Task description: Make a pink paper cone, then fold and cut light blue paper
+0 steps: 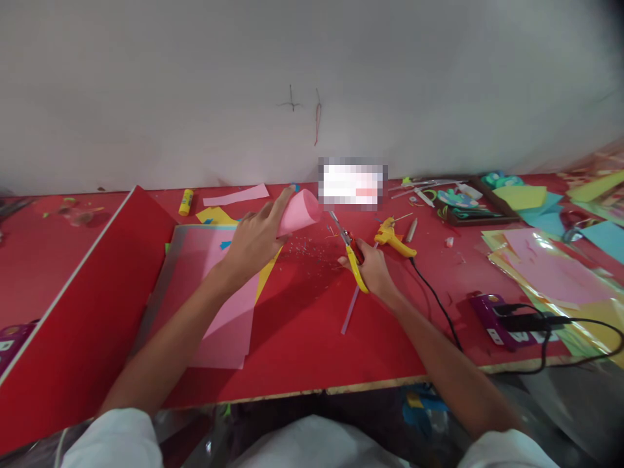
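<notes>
My left hand [258, 240] is wrapped round a rolled piece of pink paper [301, 213], its open end facing right. In my right hand [375, 268] is a pair of scissors [354, 253] with yellow and dark handles, the blades pointing up and left toward the pink roll. Between the blades and the roll there is a gap. Small paper scraps [312, 250] lie on the red table under both hands. Right of the scissors rests a yellow hot glue gun [394, 239], and a glue stick [350, 312] lies below my right hand.
Pink sheets [224, 338] lie under my left forearm beside an upright red board [97, 305]. A yellow glue tube [186, 202] stands at the back. To the right are a purple power strip [502, 322] with cables, a dark tray [482, 211] and coloured paper [550, 266].
</notes>
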{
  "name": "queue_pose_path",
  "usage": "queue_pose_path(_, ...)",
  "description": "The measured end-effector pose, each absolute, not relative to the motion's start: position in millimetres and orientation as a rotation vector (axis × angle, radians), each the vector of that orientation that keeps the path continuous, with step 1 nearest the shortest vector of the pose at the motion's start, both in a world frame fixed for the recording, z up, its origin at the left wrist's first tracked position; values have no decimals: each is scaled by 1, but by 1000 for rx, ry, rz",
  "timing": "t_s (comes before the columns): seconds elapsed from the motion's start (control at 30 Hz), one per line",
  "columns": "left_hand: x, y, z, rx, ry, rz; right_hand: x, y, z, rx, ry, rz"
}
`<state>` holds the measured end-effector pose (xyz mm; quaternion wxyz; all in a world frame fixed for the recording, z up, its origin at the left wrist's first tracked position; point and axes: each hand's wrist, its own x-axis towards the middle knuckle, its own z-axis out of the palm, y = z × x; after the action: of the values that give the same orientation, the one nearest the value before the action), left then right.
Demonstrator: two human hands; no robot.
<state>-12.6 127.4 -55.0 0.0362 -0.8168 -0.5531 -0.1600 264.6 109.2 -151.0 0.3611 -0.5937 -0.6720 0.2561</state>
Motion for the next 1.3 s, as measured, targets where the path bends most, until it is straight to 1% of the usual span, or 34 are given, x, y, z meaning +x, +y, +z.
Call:
queue_pose_path(0.33,-12,124,-55,-2321,-1603,-448,264,108,-151,-1547,-1758,641)
queue_pose_path(0.83,-2,122,-64,-2370,-1572,-396,263,107,-144,-1553,-1750,672)
queue_pose_path(1.13,-8,120,-48,-2495,-1598,-372,269,112,-151,-1559,-1728,670)
queue_pose_path(1.3,-11,124,-47,-2583,-1670,-409,270,109,-154,-1521,-1747,741)
